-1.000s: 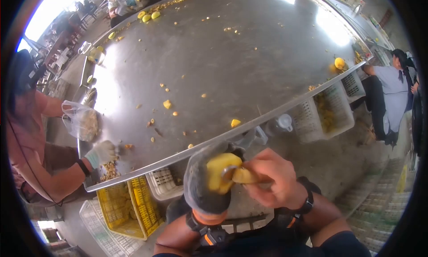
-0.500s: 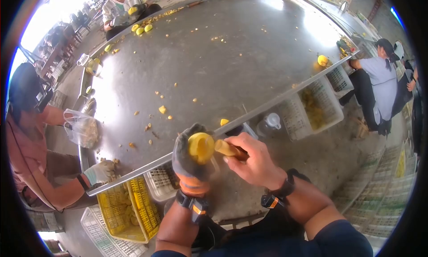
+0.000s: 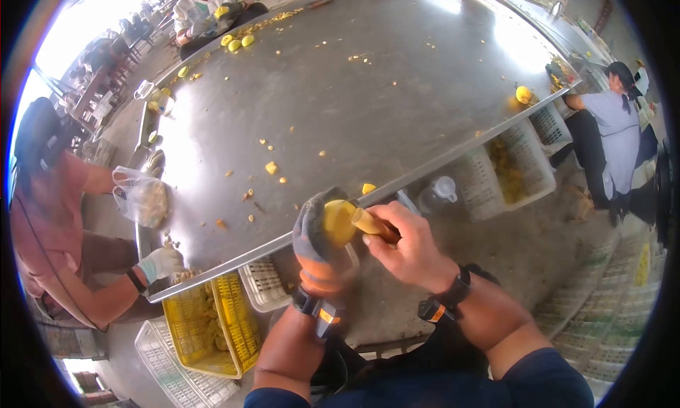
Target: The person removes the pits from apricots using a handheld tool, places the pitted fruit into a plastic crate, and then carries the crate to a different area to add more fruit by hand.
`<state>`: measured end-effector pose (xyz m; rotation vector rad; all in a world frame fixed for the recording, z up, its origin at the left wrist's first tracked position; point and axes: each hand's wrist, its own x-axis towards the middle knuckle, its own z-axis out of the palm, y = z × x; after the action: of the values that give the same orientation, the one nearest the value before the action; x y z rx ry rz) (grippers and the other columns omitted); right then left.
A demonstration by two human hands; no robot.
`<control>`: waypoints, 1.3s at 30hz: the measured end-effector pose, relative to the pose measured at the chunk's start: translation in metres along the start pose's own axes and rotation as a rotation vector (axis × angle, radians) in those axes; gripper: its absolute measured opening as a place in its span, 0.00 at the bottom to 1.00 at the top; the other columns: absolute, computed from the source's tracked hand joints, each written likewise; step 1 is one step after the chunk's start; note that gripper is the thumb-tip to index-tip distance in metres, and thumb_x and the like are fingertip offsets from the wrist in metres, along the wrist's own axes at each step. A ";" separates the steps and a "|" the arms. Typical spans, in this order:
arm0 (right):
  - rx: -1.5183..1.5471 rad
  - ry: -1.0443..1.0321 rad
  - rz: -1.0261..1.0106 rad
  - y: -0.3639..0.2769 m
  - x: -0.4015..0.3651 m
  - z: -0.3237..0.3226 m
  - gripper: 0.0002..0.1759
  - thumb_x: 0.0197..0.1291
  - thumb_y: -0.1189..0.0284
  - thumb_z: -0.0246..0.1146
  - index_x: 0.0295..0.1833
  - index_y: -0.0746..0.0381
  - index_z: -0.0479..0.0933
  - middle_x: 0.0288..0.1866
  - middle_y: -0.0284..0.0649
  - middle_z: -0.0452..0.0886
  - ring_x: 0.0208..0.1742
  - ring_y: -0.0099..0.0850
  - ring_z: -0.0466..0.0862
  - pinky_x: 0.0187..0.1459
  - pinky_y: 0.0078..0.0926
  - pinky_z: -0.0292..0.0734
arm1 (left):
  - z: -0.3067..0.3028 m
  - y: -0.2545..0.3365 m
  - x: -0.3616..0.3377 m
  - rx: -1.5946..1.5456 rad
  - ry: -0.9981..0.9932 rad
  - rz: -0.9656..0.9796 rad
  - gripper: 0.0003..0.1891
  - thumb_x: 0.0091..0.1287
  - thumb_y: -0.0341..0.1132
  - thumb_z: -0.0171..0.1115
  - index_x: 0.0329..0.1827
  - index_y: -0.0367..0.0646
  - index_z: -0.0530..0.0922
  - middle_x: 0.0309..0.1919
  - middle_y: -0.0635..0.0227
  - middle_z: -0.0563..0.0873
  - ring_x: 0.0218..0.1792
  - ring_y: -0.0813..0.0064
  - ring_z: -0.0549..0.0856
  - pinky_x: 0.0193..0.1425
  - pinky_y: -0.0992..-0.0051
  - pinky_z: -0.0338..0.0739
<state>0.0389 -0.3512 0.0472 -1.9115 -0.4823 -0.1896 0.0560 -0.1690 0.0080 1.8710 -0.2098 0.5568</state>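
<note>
My left hand (image 3: 315, 256), in a grey and orange glove, is closed around a yellow fruit (image 3: 338, 224) just over the table's near edge. The fruit looks peeled; its exact kind is hard to tell. My bare right hand (image 3: 416, 251) grips a tool with a short wooden handle (image 3: 370, 222). The tool's front end meets the right side of the fruit, and its working tip is hidden there. Just beyond my hands, a small yellow fruit piece (image 3: 368, 188) lies at the table's edge.
Fruit scraps (image 3: 271, 168) dot the metal table (image 3: 340, 117). Below its edge stand a yellow crate (image 3: 237, 323), white crates (image 3: 528, 160) and a clear jug (image 3: 443, 190). A co-worker in pink (image 3: 60, 238) sits left, near a plastic bag (image 3: 145, 202); others sit farther off.
The fruit has turned in my left hand, so its hollow no longer faces me. The tool, apart from it before, now meets the fruit. The whole view has shifted slightly.
</note>
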 end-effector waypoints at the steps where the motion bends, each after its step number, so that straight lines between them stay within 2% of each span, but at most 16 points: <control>1: -0.002 0.003 -0.008 0.001 0.001 0.000 0.19 0.68 0.76 0.73 0.62 0.66 0.81 0.46 0.45 0.84 0.42 0.39 0.87 0.46 0.35 0.83 | -0.001 0.001 0.002 0.006 -0.003 0.005 0.21 0.63 0.23 0.64 0.61 0.32 0.83 0.46 0.56 0.92 0.44 0.50 0.92 0.49 0.61 0.87; 2: -0.006 0.007 -0.018 0.002 0.002 0.000 0.19 0.68 0.76 0.73 0.62 0.66 0.81 0.47 0.45 0.84 0.42 0.39 0.87 0.46 0.35 0.83 | -0.002 0.001 0.003 0.012 -0.006 0.010 0.21 0.63 0.23 0.64 0.61 0.32 0.83 0.46 0.55 0.92 0.44 0.50 0.91 0.49 0.61 0.87; 5: 0.007 0.061 -0.025 0.007 0.004 0.004 0.20 0.64 0.76 0.75 0.60 0.65 0.83 0.41 0.39 0.81 0.35 0.30 0.79 0.39 0.29 0.76 | -0.001 -0.002 0.006 0.050 -0.018 0.031 0.20 0.64 0.24 0.64 0.60 0.31 0.83 0.46 0.54 0.92 0.44 0.50 0.91 0.50 0.60 0.87; 8: 0.001 0.061 -0.037 0.010 0.005 0.005 0.20 0.64 0.76 0.75 0.60 0.65 0.83 0.42 0.39 0.82 0.36 0.30 0.80 0.40 0.29 0.78 | 0.002 -0.009 0.006 -0.012 -0.011 -0.042 0.20 0.63 0.24 0.64 0.60 0.30 0.83 0.47 0.53 0.92 0.45 0.49 0.91 0.50 0.60 0.87; 11: -0.031 -0.011 -0.014 0.006 0.007 -0.001 0.19 0.68 0.76 0.73 0.62 0.66 0.81 0.48 0.45 0.85 0.43 0.40 0.88 0.47 0.36 0.84 | 0.000 -0.006 0.009 0.003 -0.052 -0.054 0.21 0.62 0.24 0.65 0.61 0.30 0.82 0.48 0.52 0.92 0.45 0.48 0.91 0.50 0.59 0.87; 23: -0.029 -0.016 0.029 0.014 0.011 -0.002 0.18 0.67 0.76 0.73 0.61 0.66 0.81 0.50 0.48 0.86 0.47 0.44 0.89 0.50 0.38 0.85 | 0.008 -0.016 0.013 0.097 -0.051 0.114 0.23 0.58 0.23 0.65 0.60 0.30 0.82 0.43 0.53 0.91 0.42 0.47 0.90 0.46 0.58 0.85; 24: -0.018 0.004 0.022 0.016 0.011 -0.001 0.18 0.67 0.76 0.73 0.61 0.66 0.82 0.48 0.45 0.85 0.44 0.39 0.87 0.47 0.35 0.83 | 0.007 -0.011 0.017 0.131 -0.057 0.128 0.23 0.58 0.23 0.65 0.59 0.30 0.82 0.43 0.53 0.91 0.42 0.47 0.90 0.46 0.58 0.85; 26: 0.007 0.043 0.006 0.021 0.011 0.003 0.19 0.65 0.76 0.74 0.60 0.65 0.83 0.45 0.39 0.83 0.40 0.30 0.82 0.43 0.28 0.79 | 0.002 -0.001 0.019 0.173 -0.087 0.081 0.19 0.67 0.28 0.62 0.60 0.32 0.83 0.46 0.56 0.92 0.46 0.54 0.90 0.51 0.62 0.85; 28: 0.009 0.032 0.019 0.021 0.011 0.002 0.19 0.65 0.75 0.74 0.60 0.65 0.83 0.45 0.39 0.84 0.40 0.30 0.82 0.43 0.29 0.79 | 0.000 0.003 0.018 0.180 -0.135 -0.040 0.17 0.86 0.37 0.55 0.63 0.36 0.86 0.52 0.60 0.93 0.52 0.68 0.92 0.60 0.68 0.86; 29: 0.009 0.026 0.024 0.021 0.012 0.002 0.19 0.66 0.75 0.74 0.60 0.65 0.83 0.45 0.40 0.84 0.40 0.30 0.83 0.43 0.29 0.79 | 0.001 -0.002 0.017 0.115 -0.111 -0.075 0.16 0.85 0.35 0.56 0.63 0.36 0.86 0.52 0.60 0.93 0.52 0.68 0.92 0.60 0.69 0.86; 32: -0.029 -0.021 0.053 0.017 0.014 -0.003 0.18 0.68 0.75 0.72 0.61 0.66 0.81 0.51 0.48 0.86 0.48 0.45 0.90 0.50 0.39 0.85 | 0.008 -0.012 0.014 -0.008 -0.062 -0.137 0.14 0.81 0.32 0.60 0.63 0.38 0.86 0.52 0.61 0.93 0.52 0.68 0.92 0.60 0.69 0.86; 36: -0.034 -0.003 0.044 0.023 0.017 -0.002 0.18 0.67 0.75 0.73 0.61 0.67 0.81 0.51 0.49 0.87 0.48 0.47 0.90 0.51 0.40 0.85 | 0.006 -0.007 0.019 0.129 -0.087 -0.020 0.15 0.84 0.34 0.57 0.64 0.37 0.86 0.52 0.61 0.93 0.52 0.69 0.92 0.60 0.69 0.86; 38: -0.036 0.010 0.036 0.026 0.016 -0.001 0.19 0.67 0.75 0.73 0.60 0.67 0.81 0.51 0.50 0.87 0.48 0.48 0.90 0.51 0.40 0.85 | 0.004 -0.019 0.018 0.141 -0.111 -0.051 0.18 0.88 0.37 0.52 0.65 0.35 0.85 0.54 0.60 0.93 0.53 0.68 0.91 0.61 0.69 0.86; 39: -0.019 0.020 0.024 0.028 0.016 0.000 0.19 0.67 0.75 0.73 0.60 0.67 0.81 0.51 0.50 0.87 0.48 0.49 0.90 0.50 0.41 0.85 | 0.004 -0.023 0.017 0.050 -0.083 -0.109 0.18 0.88 0.38 0.51 0.65 0.35 0.85 0.54 0.60 0.93 0.54 0.68 0.91 0.61 0.68 0.86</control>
<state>0.0653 -0.3557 0.0294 -1.9316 -0.4450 -0.1984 0.0813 -0.1624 -0.0041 1.9429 -0.1487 0.4144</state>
